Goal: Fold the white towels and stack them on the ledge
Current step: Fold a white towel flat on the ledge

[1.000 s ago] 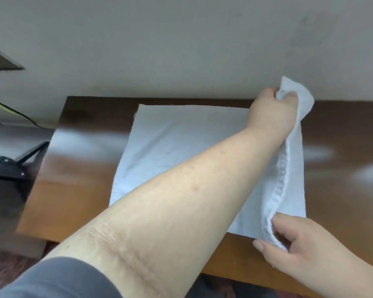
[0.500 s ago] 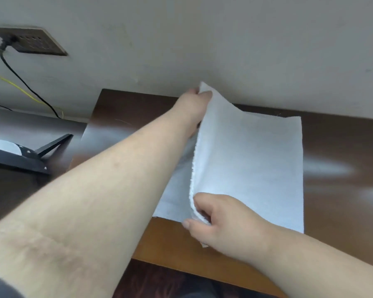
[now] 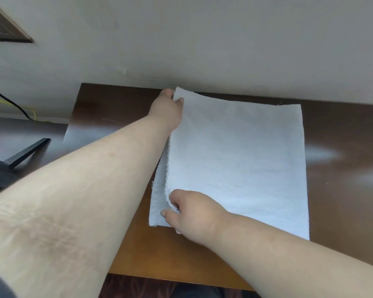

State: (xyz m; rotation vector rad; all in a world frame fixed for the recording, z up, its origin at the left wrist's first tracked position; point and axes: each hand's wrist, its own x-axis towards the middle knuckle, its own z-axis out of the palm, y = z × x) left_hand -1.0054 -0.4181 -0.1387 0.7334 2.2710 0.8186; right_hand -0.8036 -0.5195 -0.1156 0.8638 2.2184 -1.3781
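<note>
Fingers [image 3: 178, 99] of the left hand [image 3: 166, 109] pinch the towel's [image 3: 235, 164] far corner near the tabletop's [image 3: 108, 108] back edge, while the right hand [image 3: 194, 211] pinches the near corner of the same flap toward the front edge. Both grips, it seems, keep the upper layer taut so its edge lands squarely on the layer beneath.

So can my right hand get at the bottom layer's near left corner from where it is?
Probably yes. The right hand pinches the white towel top layer right beside that exposed corner, with nothing between; it would have to release first.
</note>
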